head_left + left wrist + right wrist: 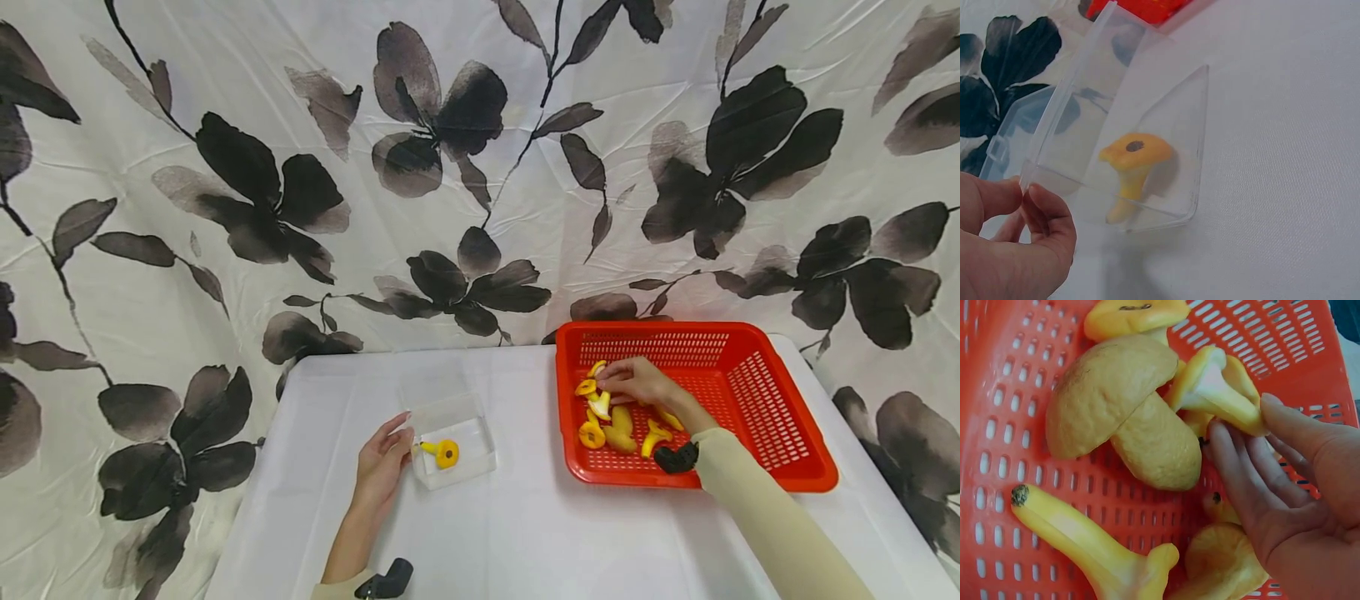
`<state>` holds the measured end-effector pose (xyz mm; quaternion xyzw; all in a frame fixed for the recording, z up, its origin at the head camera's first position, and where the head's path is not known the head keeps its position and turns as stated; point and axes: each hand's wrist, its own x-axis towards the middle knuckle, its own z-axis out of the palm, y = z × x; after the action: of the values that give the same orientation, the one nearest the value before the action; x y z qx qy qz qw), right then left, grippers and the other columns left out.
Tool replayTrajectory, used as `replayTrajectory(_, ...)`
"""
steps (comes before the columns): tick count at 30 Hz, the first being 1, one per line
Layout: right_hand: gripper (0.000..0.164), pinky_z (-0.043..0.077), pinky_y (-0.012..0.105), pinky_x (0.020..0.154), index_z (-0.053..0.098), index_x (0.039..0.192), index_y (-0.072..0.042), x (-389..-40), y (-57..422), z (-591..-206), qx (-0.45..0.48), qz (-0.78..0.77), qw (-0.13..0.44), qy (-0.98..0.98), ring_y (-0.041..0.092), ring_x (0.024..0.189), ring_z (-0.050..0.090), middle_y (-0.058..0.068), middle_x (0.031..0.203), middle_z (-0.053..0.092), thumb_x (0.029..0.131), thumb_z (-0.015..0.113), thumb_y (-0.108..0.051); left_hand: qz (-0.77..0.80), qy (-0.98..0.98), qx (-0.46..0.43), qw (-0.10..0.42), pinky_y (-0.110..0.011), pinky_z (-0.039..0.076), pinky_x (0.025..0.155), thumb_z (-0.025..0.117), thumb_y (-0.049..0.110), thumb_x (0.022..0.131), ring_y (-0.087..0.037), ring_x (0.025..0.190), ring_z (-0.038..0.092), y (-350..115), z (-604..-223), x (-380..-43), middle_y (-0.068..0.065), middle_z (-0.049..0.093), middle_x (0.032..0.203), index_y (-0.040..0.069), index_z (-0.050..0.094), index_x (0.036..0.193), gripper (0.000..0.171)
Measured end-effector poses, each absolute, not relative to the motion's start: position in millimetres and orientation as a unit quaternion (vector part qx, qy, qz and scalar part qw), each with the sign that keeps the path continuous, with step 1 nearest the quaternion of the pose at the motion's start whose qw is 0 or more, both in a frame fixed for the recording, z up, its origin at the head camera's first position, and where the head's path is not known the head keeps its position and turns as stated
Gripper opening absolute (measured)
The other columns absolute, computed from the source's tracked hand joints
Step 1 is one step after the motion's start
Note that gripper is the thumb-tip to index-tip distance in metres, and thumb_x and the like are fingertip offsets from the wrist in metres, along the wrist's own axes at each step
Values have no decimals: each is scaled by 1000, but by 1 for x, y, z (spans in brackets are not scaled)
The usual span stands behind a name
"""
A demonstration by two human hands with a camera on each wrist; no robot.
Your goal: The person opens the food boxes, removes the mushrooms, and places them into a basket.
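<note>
My left hand (384, 467) pinches the corner of a clear plastic box (1200, 150) between thumb and fingers, its hinged lid (1016, 134) swung back. Inside the box lies one yellow toy mushroom (1138, 153) with a dark spot on its cap. Over at the right, my right hand (637, 382) reaches into the red basket (798, 417). Its thumb and fingertips are around the stem end of a yellow mushroom (1213, 394) with a pale underside. A larger brownish mushroom (1157, 444) lies right beside those fingers.
Several more mushrooms rest in the basket's left half, among them a yellow one (1079, 540) lying on its side and another yellow one (1141, 315). A white cloth (525, 533) covers the table. Behind it hangs a floral curtain (465, 167).
</note>
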<state>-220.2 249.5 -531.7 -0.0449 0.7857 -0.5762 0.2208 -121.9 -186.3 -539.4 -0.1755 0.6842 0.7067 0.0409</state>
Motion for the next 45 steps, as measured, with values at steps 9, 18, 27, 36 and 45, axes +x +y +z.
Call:
replayTrajectory(9,24,57,38,77,66,111,16,-222,246,-521,-117,-488,127,856,32,91,70,25,101,72,97,69,-2,708,683,-172,45,-16,50,75,60,9,105,-13,89,56,-187,-537,-122,-7,57,111,4,52,147,44)
replayTrajectory(18,22,58,43,81,65,113,11,-220,221,-495,-128,-460,121,870,39,94,66,26,104,69,102,62,-8,696,693,-183,45,-16,49,73,59,10,105,-16,91,55,-192,-538,-122,-12,57,117,6,53,147,42)
replayTrajectory(27,17,58,31,81,66,107,7,-219,194,-475,-170,-472,118,857,37,93,65,21,100,68,100,65,-8,706,684,-181,44,-16,48,71,59,10,105,-10,83,53,-193,-538,-122,-5,57,108,4,51,148,44)
replayTrajectory(36,16,58,29,81,67,109,7,-218,170,-463,-193,-482,117,847,29,90,67,16,99,68,99,65,-5,704,683,-185,53,-15,50,74,59,11,105,-13,89,55,-191,-539,-122,-5,56,111,6,51,149,45)
replayTrajectory(45,15,57,34,86,69,108,3,-213,145,-455,-215,-479,114,843,26,93,67,12,99,70,97,69,-8,710,677,-186,56,-15,50,75,60,10,105,-12,91,56,-187,-538,-124,-1,56,107,7,52,149,45)
